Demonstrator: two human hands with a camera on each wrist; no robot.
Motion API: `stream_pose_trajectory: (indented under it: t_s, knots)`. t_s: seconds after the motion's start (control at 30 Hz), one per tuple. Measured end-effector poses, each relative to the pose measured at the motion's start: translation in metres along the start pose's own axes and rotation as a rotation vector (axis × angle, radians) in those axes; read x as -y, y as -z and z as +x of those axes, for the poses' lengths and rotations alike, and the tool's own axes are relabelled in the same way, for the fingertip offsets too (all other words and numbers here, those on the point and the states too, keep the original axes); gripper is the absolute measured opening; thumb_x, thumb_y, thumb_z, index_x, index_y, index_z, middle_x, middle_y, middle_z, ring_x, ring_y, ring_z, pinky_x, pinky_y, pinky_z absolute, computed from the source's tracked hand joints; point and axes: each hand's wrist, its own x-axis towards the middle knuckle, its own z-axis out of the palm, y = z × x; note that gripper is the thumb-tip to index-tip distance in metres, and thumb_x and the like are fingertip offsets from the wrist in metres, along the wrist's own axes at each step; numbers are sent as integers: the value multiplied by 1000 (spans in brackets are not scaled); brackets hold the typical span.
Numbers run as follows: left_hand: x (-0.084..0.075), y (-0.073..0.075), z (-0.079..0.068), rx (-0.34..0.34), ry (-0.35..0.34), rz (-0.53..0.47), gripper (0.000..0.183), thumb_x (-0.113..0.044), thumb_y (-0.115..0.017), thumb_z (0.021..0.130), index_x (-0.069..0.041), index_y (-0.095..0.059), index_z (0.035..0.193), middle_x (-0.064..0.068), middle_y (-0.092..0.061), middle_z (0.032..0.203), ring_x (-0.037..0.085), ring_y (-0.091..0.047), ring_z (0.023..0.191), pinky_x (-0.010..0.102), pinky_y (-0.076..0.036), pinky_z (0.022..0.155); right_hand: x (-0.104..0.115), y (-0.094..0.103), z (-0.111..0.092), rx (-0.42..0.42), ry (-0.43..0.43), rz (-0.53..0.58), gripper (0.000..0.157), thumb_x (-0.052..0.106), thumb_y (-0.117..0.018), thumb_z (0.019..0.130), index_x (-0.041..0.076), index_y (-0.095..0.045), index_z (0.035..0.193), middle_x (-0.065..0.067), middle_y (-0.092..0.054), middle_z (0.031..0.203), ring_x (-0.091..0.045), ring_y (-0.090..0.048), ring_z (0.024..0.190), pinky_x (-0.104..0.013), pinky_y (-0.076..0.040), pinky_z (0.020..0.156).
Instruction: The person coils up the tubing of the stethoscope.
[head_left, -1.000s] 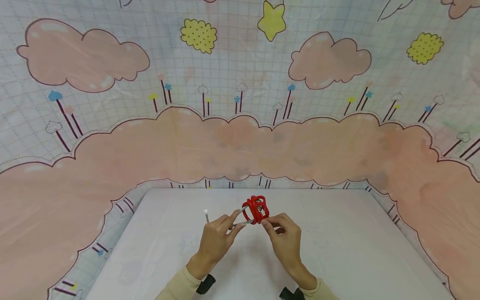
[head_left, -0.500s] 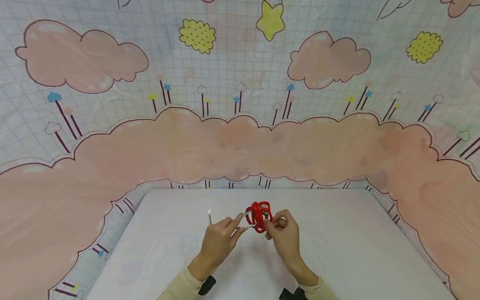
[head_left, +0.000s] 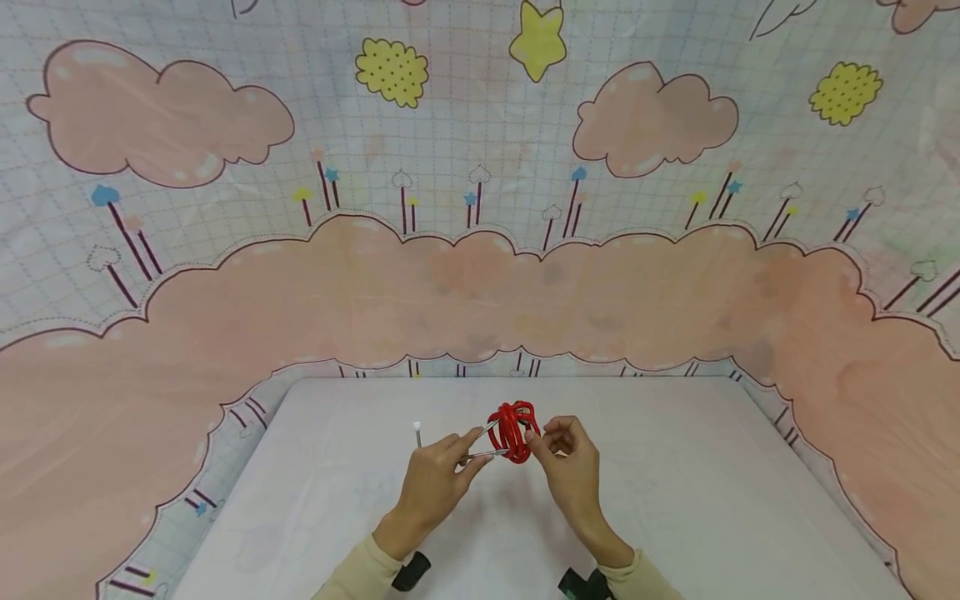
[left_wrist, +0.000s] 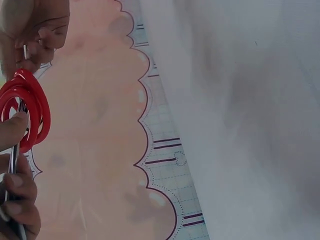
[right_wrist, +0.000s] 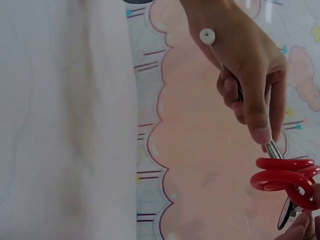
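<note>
A stethoscope with red tubing (head_left: 513, 432) wound into a tight bundle is held above the white table. My left hand (head_left: 435, 479) grips its metal ear tubes (right_wrist: 274, 149), and one white ear tip (head_left: 417, 426) sticks out past the knuckles. On the bundle's other side, my right hand (head_left: 576, 479) has its thumb and fingers at the red loops, pinching at the right edge. In the right wrist view a round chestpiece (right_wrist: 285, 214) shows beside the right fingertips. The left wrist view catches the bundle (left_wrist: 30, 110) between both hands; part of the right grip is hidden.
A white table (head_left: 720, 500) lies beneath the hands. Behind and around it hangs a cloth (head_left: 525, 292) printed with clouds and stars. Black straps (head_left: 412, 572) sit at both wrists, below beige sleeves.
The red bundle has come down slightly and turned a little. My right fingers have shifted on its right edge, with the index finger raised somewhat. The left hand keeps its grip.
</note>
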Motion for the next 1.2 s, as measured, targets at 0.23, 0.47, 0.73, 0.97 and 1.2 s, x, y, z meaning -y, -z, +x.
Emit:
stream_pose_trajectory:
  t_s: [0.23, 0.47, 0.73, 0.97, 1.2]
  knots:
    - [6, 2, 1, 85, 87, -82, 41, -26, -84, 77, -11, -73, 113, -5, -67, 70, 4, -62, 61, 16, -52, 59, -2, 3, 7, 148, -77, 81, 32, 23, -72, 91, 13, -59, 118, -9, -67, 113, -12, -68, 84, -27, -59, 66]
    - [14, -3, 2, 118, 101, -121, 40, -23, -85, 75, -7, -73, 110, 0, -73, 79, 6, -65, 64, 18, -53, 61, -6, 4, 12, 210, -177, 132, 33, 18, -72, 90, 9, -59, 119, -13, -63, 119, -13, -72, 88, -25, -59, 73]
    - [20, -8, 4, 193, 166, -178, 39, -25, -82, 79, -6, -72, 112, 2, -74, 89, 6, -65, 69, 18, -54, 64, -14, 2, 18, 239, -242, 190, 35, 18, -72, 91, 5, -63, 122, -15, -62, 121, -13, -70, 90, -27, -59, 77]
    - [25, -15, 9, 254, 235, -221, 38, -26, -81, 82, -10, -71, 114, -4, -70, 82, 2, -56, 66, 17, -48, 60, -21, -3, 23, 224, -300, 215, 32, 14, -68, 93, 4, -63, 122, -15, -62, 121, -14, -69, 89, -29, -59, 80]
    - [31, -22, 11, 289, 321, -259, 34, -23, -80, 82, -12, -64, 110, -9, -60, 72, 1, -45, 60, 18, -39, 54, -31, -10, 29, 184, -348, 299, 33, 13, -69, 92, -4, -64, 119, -19, -64, 117, -17, -69, 93, -32, -59, 79]
